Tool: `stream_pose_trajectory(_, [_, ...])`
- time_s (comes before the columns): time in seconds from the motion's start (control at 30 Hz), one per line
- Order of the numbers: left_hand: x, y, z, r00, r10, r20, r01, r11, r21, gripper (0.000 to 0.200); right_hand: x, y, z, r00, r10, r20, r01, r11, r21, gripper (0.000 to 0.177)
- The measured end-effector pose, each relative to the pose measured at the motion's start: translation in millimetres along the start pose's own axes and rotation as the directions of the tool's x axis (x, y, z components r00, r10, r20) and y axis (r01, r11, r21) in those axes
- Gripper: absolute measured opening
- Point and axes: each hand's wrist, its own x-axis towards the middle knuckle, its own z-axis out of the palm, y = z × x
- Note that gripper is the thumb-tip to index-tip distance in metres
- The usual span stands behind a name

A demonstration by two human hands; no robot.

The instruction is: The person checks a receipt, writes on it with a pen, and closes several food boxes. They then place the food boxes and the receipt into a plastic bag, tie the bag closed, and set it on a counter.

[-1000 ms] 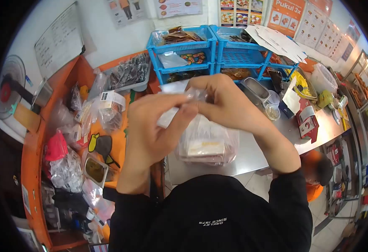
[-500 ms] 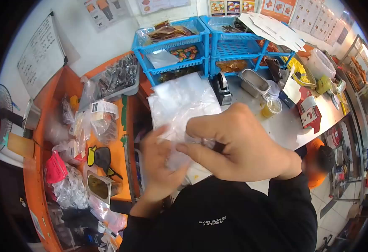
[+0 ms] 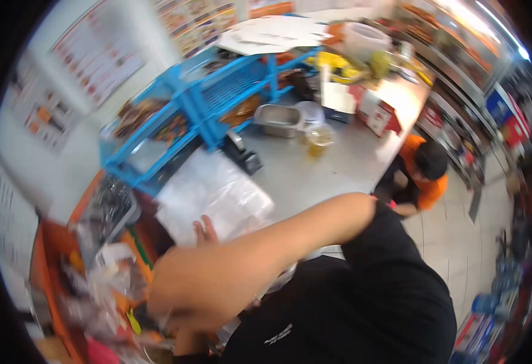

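Note:
My right hand (image 3: 196, 288) reaches across my body to the lower left, blurred, its fingers curled down and hidden beneath it. Behind it my left hand (image 3: 204, 230) is mostly covered; only some raised fingertips show, near the clear plastic bags. The stack of clear plastic bags (image 3: 211, 191) lies at the near left end of the metal table, beyond both hands. A black tape dispenser (image 3: 242, 153) stands right beside the stack. Whether either hand holds anything is hidden.
Blue tiered racks (image 3: 199, 103) line the wall. On the metal table (image 3: 290, 179) are a steel container (image 3: 278, 119), a cup of yellow liquid (image 3: 319, 141) and a red-white box (image 3: 378, 114). A person in orange (image 3: 430, 188) crouches right. Orange shelving with plastic packets stands left.
The view has swung to the right. My right hand has moved left and down, across in front of my left hand. The person in orange is now more fully in view.

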Motion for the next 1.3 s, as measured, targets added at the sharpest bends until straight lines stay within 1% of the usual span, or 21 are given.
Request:
stream_pose_trajectory(0.03, [9.0, -3.6, 3.2, 0.997, 0.025, 0.067, -0.024, 1.000, -0.014, 0.082, 7.8, 4.3, 21.6, 0.999, -0.039, -0.001, 0.039, 0.996, -0.076, 0.033])
stream_pose_trajectory(0.1, [21.1, -7.0, 8.5, 0.982, 0.068, 0.176, -0.062, 0.997, -0.038, 0.080, 34.3, 19.6, 41.9, 0.949, -0.278, 0.146, 0.281, 0.960, -0.001, 0.029])
stream_pose_trajectory(0.13, [24.0, -6.4, 10.7, 0.972, 0.084, 0.221, -0.075, 0.996, -0.047, 0.080, 41.5, 34.3, 36.2, 0.956, -0.265, 0.128, 0.270, 0.962, -0.023, 0.029])
stream_pose_trajectory(0.2, [23.2, -4.8, 15.3, 0.949, 0.110, 0.294, -0.094, 0.993, -0.069, 0.079, 53.7, 53.3, 8.9, 0.999, 0.023, 0.049, -0.023, 1.000, -0.015, 0.027])
stream_pose_trajectory(0.3, [13.2, -3.7, 19.0, 0.930, 0.126, 0.346, -0.104, 0.991, -0.081, 0.078, 60.4, 127.5, 25.9, 0.994, 0.052, -0.100, -0.050, 0.999, 0.021, 0.025])
stream_pose_trajectory(0.37, [9.1, -5.4, 20.4, 0.953, -0.060, 0.299, 0.040, 0.997, 0.072, 0.070, 67.6, 120.3, 43.0, 0.993, -0.036, -0.111, 0.029, 0.998, -0.057, 0.025])
stream_pose_trajectory(0.47, [19.2, -20.4, 16.7, 0.897, 0.060, 0.437, -0.025, 0.996, -0.086, 0.050, 67.0, 136.2, 41.7, 0.990, -0.106, -0.097, 0.101, 0.993, -0.062, 0.025])
stream_pose_trajectory(0.53, [23.8, -10.0, 11.0, 0.888, 0.097, 0.449, -0.073, 0.995, -0.071, 0.044, 61.0, 179.4, 38.4, 0.991, 0.016, -0.130, -0.032, 0.992, -0.120, 0.028])
stream_pose_trajectory(0.6, [27.5, -2.7, 9.8, 0.892, 0.124, 0.434, -0.121, 0.992, -0.034, 0.039, 33.6, 174.7, 20.2, 0.973, 0.207, -0.106, -0.207, 0.978, 0.015, 0.027])
stream_pose_trajectory(0.73, [23.1, -0.3, 24.5, 0.947, -0.002, 0.322, -0.020, 0.998, 0.065, 0.022, 7.8, 142.5, 2.0, 0.909, -0.077, -0.410, 0.022, 0.990, -0.138, 0.026])
stream_pose_trajectory(0.8, [21.2, -3.2, 21.0, 0.907, 0.000, 0.420, 0.102, 0.970, -0.219, 0.034, -22.2, 104.9, -26.9, 0.883, 0.342, -0.322, -0.270, 0.930, 0.249, 0.024])
stream_pose_trajectory(0.83, [9.1, -2.3, 28.2, 0.884, -0.224, 0.411, 0.455, 0.616, -0.643, 0.053, -40.4, 108.5, -37.2, 0.860, 0.401, -0.317, -0.308, 0.901, 0.304, 0.022])
stream_pose_trajectory(0.87, [6.7, -1.5, 28.9, 0.892, -0.245, 0.378, 0.445, 0.617, -0.649, 0.053, -61.2, 113.6, -43.5, 0.809, 0.492, -0.321, -0.373, 0.853, 0.365, 0.033])
stream_pose_trajectory(0.97, [8.2, 0.4, 32.1, 0.967, -0.161, 0.197, 0.183, 0.978, -0.097, 0.061, -133.6, 145.1, -41.6, 0.567, 0.766, -0.304, -0.581, 0.633, 0.512, 0.042])
stream_pose_trajectory(1.0, [5.6, 4.9, 39.2, 0.966, -0.191, 0.176, 0.213, 0.970, -0.115, 0.061, -160.8, 154.8, -39.9, 0.518, 0.797, -0.311, -0.596, 0.597, 0.537, 0.041])
stream_pose_trajectory(1.07, [9.8, 19.5, 44.7, 0.998, -0.060, -0.023, 0.064, 0.929, 0.365, 0.059, -208.1, 174.8, -38.9, 0.454, 0.830, -0.324, -0.582, 0.551, 0.598, 0.039])
stream_pose_trajectory(1.13, [9.6, 17.0, 49.5, 0.986, -0.117, -0.115, 0.146, 0.944, 0.296, 0.050, -251.1, 193.5, -27.9, 0.407, 0.844, -0.349, -0.570, 0.533, 0.625, 0.035])
stream_pose_trajectory(1.2, [-5.0, -39.6, 52.3, 0.982, 0.151, 0.115, -0.190, 0.775, 0.603, 0.034, -276.6, 209.5, -0.5, 0.359, 0.869, -0.340, -0.607, 0.494, 0.622, 0.031])
stream_pose_trajectory(1.23, [0.1, -28.6, 43.6, 0.945, -0.162, 0.284, -0.050, 0.787, 0.615, 0.030, -282.9, 208.0, 12.8, 0.337, 0.890, -0.306, -0.636, 0.455, 0.624, 0.031])
stream_pose_trajectory(1.27, [-6.5, -41.7, 47.4, 0.944, -0.175, 0.280, -0.035, 0.790, 0.612, 0.030, -288.9, 207.4, 27.3, 0.340, 0.894, -0.290, -0.638, 0.446, 0.627, 0.031])
stream_pose_trajectory(1.3, [-17.8, -68.1, 56.2, 0.846, -0.533, 0.004, 0.418, 0.668, 0.616, 0.030, -289.3, 202.2, 44.1, 0.439, 0.821, -0.363, -0.698, 0.567, 0.437, 0.039])
